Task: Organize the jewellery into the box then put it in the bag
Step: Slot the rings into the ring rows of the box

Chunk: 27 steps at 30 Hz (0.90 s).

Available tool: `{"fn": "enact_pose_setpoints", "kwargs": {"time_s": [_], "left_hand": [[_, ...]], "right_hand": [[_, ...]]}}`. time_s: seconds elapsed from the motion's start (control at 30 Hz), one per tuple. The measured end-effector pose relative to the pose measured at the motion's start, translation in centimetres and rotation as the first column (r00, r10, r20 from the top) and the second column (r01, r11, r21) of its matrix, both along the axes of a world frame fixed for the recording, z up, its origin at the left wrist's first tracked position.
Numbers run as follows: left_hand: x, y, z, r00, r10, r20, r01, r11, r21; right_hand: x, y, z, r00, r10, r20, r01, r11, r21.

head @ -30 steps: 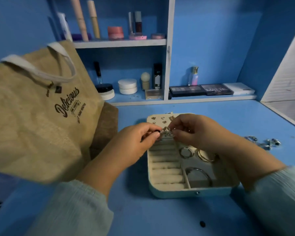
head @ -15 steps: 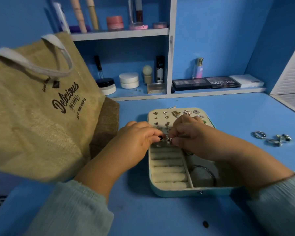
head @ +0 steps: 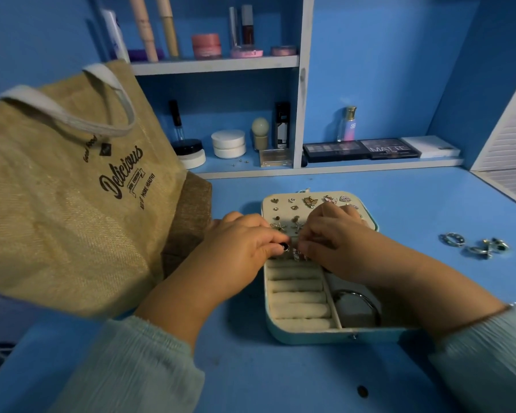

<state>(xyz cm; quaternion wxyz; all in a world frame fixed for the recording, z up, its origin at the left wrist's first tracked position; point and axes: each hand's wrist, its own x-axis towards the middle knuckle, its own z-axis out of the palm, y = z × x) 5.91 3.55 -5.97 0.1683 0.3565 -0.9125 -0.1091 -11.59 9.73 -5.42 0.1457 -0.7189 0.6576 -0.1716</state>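
An open pale jewellery box (head: 310, 335) lies on the blue desk, its lid (head: 280, 208) studded with several earrings. Cream ring rolls (head: 297, 296) fill its left half and a bangle (head: 358, 296) lies in a right compartment. My left hand (head: 236, 251) pinches a ring with a dark stone (head: 285, 247) at the top ring roll. My right hand (head: 334, 242) pinches a small silver ring (head: 298, 255) right beside it. Loose silver rings (head: 474, 244) lie on the desk to the right. The jute bag (head: 66, 189) stands at the left.
Shelves at the back hold cosmetics jars (head: 228, 143), bottles and eyeshadow palettes (head: 361, 149). A small dark button-like object (head: 362, 391) lies on the desk near the front. A white louvred panel (head: 510, 138) stands at the right edge.
Both hands have lowered slightly onto the top ring roll, still pinching the rings. The camera view tilted, showing more of the lid's earrings.
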Motion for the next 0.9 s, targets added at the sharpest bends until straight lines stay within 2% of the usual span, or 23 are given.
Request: {"fn": "enact_pose_setpoints", "kwargs": {"time_s": [0.13, 0.23, 0.63, 0.9], "left_hand": [[0.1, 0.1, 0.1, 1.0, 0.007, -0.019, -0.007, 1.0, -0.003], [0.1, 0.3, 0.1, 1.0, 0.018, -0.02, -0.018, 1.0, -0.004], [0.0, 0.2, 0.0, 0.993, 0.078, 0.094, -0.074, 0.996, -0.054], [-0.3, 0.3, 0.3, 0.986, 0.097, 0.133, -0.088, 0.993, -0.073]], "right_hand": [[-0.2, 0.0, -0.4, 0.998, 0.023, 0.057, -0.016, 0.994, -0.105], [-0.4, -0.1, -0.5, 0.998, 0.055, 0.027, -0.05, 0.986, -0.161], [-0.6, -0.6, -1.1, 0.994, 0.091, -0.068, -0.103, 0.973, -0.209], [-0.7, -0.7, -1.3, 0.991, 0.119, -0.052, -0.129, 0.959, -0.254]]}}
